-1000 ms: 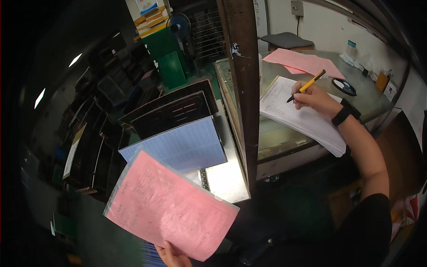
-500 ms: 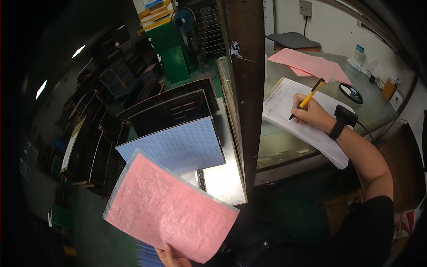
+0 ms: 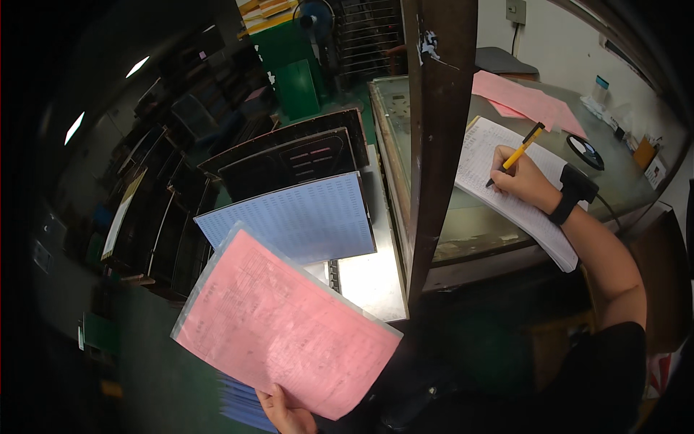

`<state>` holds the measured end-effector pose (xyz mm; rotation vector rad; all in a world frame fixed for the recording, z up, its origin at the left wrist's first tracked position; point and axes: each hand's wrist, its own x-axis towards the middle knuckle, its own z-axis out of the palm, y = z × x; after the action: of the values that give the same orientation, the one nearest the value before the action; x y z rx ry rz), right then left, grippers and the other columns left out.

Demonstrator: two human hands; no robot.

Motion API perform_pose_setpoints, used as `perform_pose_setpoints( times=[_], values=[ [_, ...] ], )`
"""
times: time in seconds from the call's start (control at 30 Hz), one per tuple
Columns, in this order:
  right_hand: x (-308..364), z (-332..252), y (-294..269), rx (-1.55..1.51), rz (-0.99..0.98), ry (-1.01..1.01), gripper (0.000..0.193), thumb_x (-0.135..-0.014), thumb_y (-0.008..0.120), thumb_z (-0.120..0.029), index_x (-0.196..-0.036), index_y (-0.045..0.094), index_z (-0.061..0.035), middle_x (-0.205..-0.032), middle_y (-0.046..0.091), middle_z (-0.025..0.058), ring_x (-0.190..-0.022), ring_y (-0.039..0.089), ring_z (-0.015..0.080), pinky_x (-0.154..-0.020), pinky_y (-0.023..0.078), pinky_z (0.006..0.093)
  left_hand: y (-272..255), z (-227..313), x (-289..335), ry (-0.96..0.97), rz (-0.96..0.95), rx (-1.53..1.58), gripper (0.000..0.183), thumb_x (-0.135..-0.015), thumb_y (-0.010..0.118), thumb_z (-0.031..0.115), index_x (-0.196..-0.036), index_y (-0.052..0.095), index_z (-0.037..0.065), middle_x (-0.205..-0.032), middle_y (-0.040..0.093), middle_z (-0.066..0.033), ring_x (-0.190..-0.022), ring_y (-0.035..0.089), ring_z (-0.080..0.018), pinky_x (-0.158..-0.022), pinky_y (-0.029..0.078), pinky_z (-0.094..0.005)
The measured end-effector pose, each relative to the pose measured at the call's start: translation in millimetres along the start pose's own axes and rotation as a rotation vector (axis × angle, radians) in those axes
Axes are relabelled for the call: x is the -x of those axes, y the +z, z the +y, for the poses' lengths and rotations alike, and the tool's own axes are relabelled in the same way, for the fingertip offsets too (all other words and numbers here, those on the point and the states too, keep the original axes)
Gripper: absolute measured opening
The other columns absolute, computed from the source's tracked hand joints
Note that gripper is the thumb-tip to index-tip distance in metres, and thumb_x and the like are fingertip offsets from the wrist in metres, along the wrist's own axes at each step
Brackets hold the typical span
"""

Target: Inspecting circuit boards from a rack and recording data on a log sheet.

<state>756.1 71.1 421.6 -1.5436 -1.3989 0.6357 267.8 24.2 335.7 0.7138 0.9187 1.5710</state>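
Observation:
In my left hand (image 3: 284, 411), low in the view, a pink printed sheet in a clear plastic sleeve (image 3: 282, 325) is pinched by its lower edge and tilted. My right hand (image 3: 526, 179) grips a yellow and black pen (image 3: 522, 149), its tip on the written page of an open notebook (image 3: 481, 148). The notebook lies on a glass-topped table (image 3: 463, 230) and hangs over its near edge. A black band with a small box (image 3: 575, 192) is strapped round my right wrist. Behind the pink sheet stands a pale blue panel covered in small marks (image 3: 293, 217).
A dark upright post (image 3: 442, 145) divides the table from a row of standing black panels (image 3: 289, 163) on the left. More pink sheets (image 3: 531, 101) and a round black-rimmed object (image 3: 584, 152) lie on the table. Blue panels (image 3: 242, 405) stand below my left hand. A fan (image 3: 314, 20) is farther back.
The view has shifted, so the post and table appear farther right. My right hand and pen stay at the notebook page. The pink sheet remains in my left hand, slightly shifted.

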Motion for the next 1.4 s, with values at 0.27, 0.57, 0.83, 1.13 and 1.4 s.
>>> perform_pose_setpoints(
  times=[0.27, 0.57, 0.83, 1.13, 1.4],
  values=[
    [-1.7, -1.3, -1.6, 0.06, -0.019, -0.003, 0.011, -0.079, 0.055, -0.005, -0.075, 0.045, -0.0052, -0.062, 0.051, 0.0015, -0.053, 0.052, 0.006, -0.05, 0.041, 0.0187, -3.3, -1.7, -1.8, -0.014, 0.012, -0.032, 0.038, -0.087, 0.057, 0.008, -0.123, 0.046, 0.001, -0.122, 0.052, -0.0114, -0.112, 0.05, -0.0205, -0.096, 0.04, -0.0333],
    [0.3, -5.7, 0.1, -0.022, -0.006, 0.019, 0.012, -0.077, 0.055, -0.004, -0.074, 0.044, -0.005, -0.062, 0.052, 0.002, -0.055, 0.053, 0.0072, -0.051, 0.042, 0.0205, -5.8, -5.8, 0.3, -0.018, 0.017, -0.042, 0.043, -0.087, 0.054, 0.003, -0.128, 0.041, 0.0, -0.128, 0.048, -0.0127, -0.116, 0.047, -0.0219, -0.099, 0.037, -0.0352],
    [0.2, 1.0, -3.7, 0.019, 0.009, -0.008, 0.013, -0.076, 0.057, -0.005, -0.074, 0.044, -0.0048, -0.063, 0.053, 0.002, -0.056, 0.053, 0.0068, -0.052, 0.042, 0.0206, -6.8, -7.8, -1.2, -0.038, 0.016, -0.017, 0.042, -0.086, 0.053, 0.001, -0.127, 0.043, 0.0, -0.128, 0.048, -0.0126, -0.116, 0.047, -0.0218, -0.099, 0.037, -0.0348],
    [-7.9, -2.0, 6.6, 0.041, -0.001, 0.003, 0.01, -0.079, 0.053, -0.007, -0.076, 0.044, -0.0059, -0.061, 0.05, 0.0009, -0.052, 0.05, 0.0058, -0.048, 0.039, 0.0198, -17.0, -7.0, 0.3, 0.045, 0.029, -0.049, 0.039, -0.089, 0.05, 0.006, -0.127, 0.041, -0.001, -0.124, 0.05, -0.0121, -0.111, 0.049, -0.02, -0.099, 0.035, -0.0315],
    [-2.9, 37.7, -23.3, 0.136, 0.139, -0.017, 0.01, -0.084, 0.049, -0.009, -0.076, 0.042, -0.0087, -0.059, 0.045, -0.0028, -0.046, 0.044, 0.0021, -0.041, 0.033, 0.0156, -18.4, -23.0, -13.0, -0.038, -0.017, 0.074, 0.036, -0.089, 0.052, 0.007, -0.123, 0.044, -0.001, -0.121, 0.054, -0.011, -0.111, 0.05, -0.0182, -0.098, 0.035, -0.0314]
  ],
)
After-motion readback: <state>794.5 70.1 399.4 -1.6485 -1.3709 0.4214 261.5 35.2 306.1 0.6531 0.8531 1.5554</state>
